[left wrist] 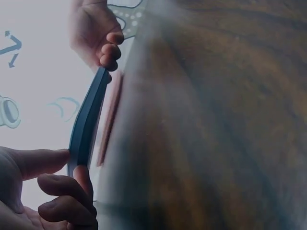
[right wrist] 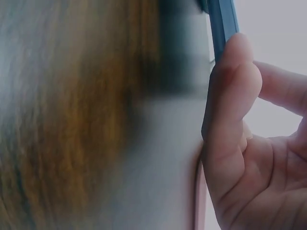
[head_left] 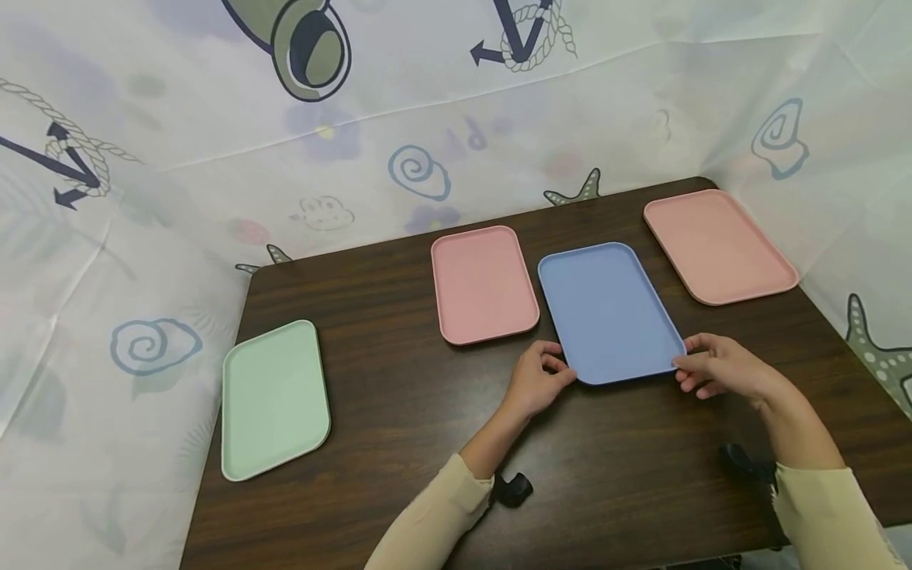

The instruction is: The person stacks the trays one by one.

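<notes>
A blue rectangular tray [head_left: 609,313] lies between both hands, right of the table's middle. My left hand [head_left: 537,380] pinches its near left corner, and my right hand [head_left: 723,368] pinches the near right corner. In the left wrist view, the thumb and a finger of the left hand [left wrist: 57,187] lie on opposite faces of the tray's edge [left wrist: 86,124]. A gap shows there between that edge and the table. In the right wrist view, fingertips of the right hand [right wrist: 240,134] press against the tray's edge [right wrist: 223,24].
A small pink tray [head_left: 484,285] lies just left of the blue one. Another pink tray [head_left: 720,245] is at the far right corner, and a green tray [head_left: 276,400] at the left edge. The dark wooden table [head_left: 399,443] meets a patterned cloth [head_left: 342,142] behind.
</notes>
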A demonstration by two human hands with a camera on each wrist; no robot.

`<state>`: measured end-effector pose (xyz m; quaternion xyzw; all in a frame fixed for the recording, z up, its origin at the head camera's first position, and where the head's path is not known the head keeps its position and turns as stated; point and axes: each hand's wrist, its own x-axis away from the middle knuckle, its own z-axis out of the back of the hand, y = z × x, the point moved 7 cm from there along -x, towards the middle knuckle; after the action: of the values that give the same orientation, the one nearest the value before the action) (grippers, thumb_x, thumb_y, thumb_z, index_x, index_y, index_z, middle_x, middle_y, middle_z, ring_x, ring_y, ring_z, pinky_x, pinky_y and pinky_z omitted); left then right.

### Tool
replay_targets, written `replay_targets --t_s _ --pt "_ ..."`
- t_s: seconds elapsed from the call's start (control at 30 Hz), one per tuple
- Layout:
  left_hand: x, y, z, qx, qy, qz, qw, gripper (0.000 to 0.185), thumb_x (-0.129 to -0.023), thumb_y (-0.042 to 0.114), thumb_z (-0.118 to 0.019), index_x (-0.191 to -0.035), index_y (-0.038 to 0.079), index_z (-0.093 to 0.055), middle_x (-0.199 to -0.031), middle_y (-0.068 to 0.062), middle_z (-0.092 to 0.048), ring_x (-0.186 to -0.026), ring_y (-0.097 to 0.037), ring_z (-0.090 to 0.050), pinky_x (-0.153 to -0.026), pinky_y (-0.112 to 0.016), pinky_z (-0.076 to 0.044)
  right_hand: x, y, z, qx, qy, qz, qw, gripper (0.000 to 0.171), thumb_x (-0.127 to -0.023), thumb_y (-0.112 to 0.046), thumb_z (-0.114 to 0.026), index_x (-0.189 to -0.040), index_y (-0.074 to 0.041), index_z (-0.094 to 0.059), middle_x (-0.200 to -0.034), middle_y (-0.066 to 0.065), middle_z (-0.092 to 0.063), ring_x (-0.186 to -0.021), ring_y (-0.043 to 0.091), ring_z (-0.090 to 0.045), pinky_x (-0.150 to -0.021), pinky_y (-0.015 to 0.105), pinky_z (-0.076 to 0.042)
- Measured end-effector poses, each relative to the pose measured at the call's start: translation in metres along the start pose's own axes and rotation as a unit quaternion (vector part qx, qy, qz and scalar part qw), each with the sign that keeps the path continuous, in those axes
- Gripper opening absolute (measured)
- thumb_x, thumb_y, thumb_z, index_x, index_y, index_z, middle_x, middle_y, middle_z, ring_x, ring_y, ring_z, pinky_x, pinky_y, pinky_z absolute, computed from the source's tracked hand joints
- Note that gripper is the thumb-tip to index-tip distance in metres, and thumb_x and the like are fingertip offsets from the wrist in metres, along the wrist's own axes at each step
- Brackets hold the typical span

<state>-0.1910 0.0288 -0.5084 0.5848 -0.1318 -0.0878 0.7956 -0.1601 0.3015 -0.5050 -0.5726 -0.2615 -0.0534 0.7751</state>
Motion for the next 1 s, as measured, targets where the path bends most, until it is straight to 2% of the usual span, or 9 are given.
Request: replay_targets --t_s 0.2,0.37,0.5,0.53,0.7,1.0 --pt "0.011 0.005 0.012 0.036 -0.003 0.009 0.9993 0.037 -0.082 0.002 -0.074 -0.115 0.0 -0.057 -0.077 -0.003 -0.066 -0.047 -0.005 -0.047 -0.049 -0.02 -0.041 0.005 -0.012 -0.01 -0.008 -0.011 0.024 1.0 0.046 -0.099 -0.016 -0.057 -0.126 0.011 -0.031 -0.086 0.012 -0.068 -0.071 0.018 -0.068 -0.064 0.036 -0.056" --pt "0.028 0.006 0.027 0.066 -0.007 0.024 0.9975 0.039 -0.084 0.001 -0.071 -0.118 -0.002 -0.054 -0.081 -0.005 -0.064 -0.045 -0.006 -0.045 -0.048 -0.021 -0.039 0.004 -0.021 -0.024 -0.01 -0.028 0.041 0.999 0.038 -0.098 -0.015 -0.059 -0.119 0.006 -0.034 -0.085 0.015 -0.068 -0.07 0.02 -0.067 -0.062 0.038 -0.056" --pt "0.043 0.001 0.041 0.08 -0.012 0.034 0.9962 0.04 -0.085 0.004 -0.071 -0.12 -0.001 -0.053 -0.083 -0.004 -0.062 -0.045 -0.006 -0.043 -0.046 -0.021 -0.038 0.0 -0.025 -0.04 -0.015 -0.05 0.052 0.997 0.037 -0.097 -0.015 -0.062 -0.115 0.005 -0.036 -0.086 0.019 -0.067 -0.07 0.02 -0.066 -0.061 0.038 -0.056" --pt "0.045 -0.005 0.045 0.085 -0.012 0.034 0.9958 0.04 -0.085 0.005 -0.072 -0.12 0.0 -0.053 -0.083 -0.003 -0.062 -0.045 -0.006 -0.043 -0.045 -0.021 -0.038 -0.001 -0.026 -0.044 -0.017 -0.055 0.055 0.997 0.037 -0.096 -0.015 -0.062 -0.114 0.005 -0.037 -0.086 0.02 -0.067 -0.07 0.019 -0.066 -0.06 0.038 -0.056" --pt "0.062 -0.014 0.065 0.102 -0.012 0.045 0.9937 0.043 -0.085 0.003 -0.071 -0.122 -0.003 -0.05 -0.085 -0.007 -0.06 -0.046 -0.008 -0.04 -0.041 -0.021 -0.036 -0.008 -0.033 -0.067 -0.02 -0.08 0.072 0.994 0.036 -0.095 -0.014 -0.065 -0.111 0.005 -0.039 -0.085 0.02 -0.066 -0.07 0.02 -0.066 -0.059 0.04 -0.056" --pt "0.087 -0.038 0.099 0.115 0.023 0.046 0.992 0.043 -0.083 -0.003 -0.072 -0.121 -0.006 -0.05 -0.085 -0.01 -0.06 -0.046 -0.008 -0.041 -0.045 -0.02 -0.036 -0.026 -0.042 -0.104 -0.002 -0.1 0.098 0.99 0.036 -0.091 -0.014 -0.071 -0.106 0.006 -0.045 -0.079 0.018 -0.066 -0.068 0.025 -0.066 -0.056 0.04 -0.055"
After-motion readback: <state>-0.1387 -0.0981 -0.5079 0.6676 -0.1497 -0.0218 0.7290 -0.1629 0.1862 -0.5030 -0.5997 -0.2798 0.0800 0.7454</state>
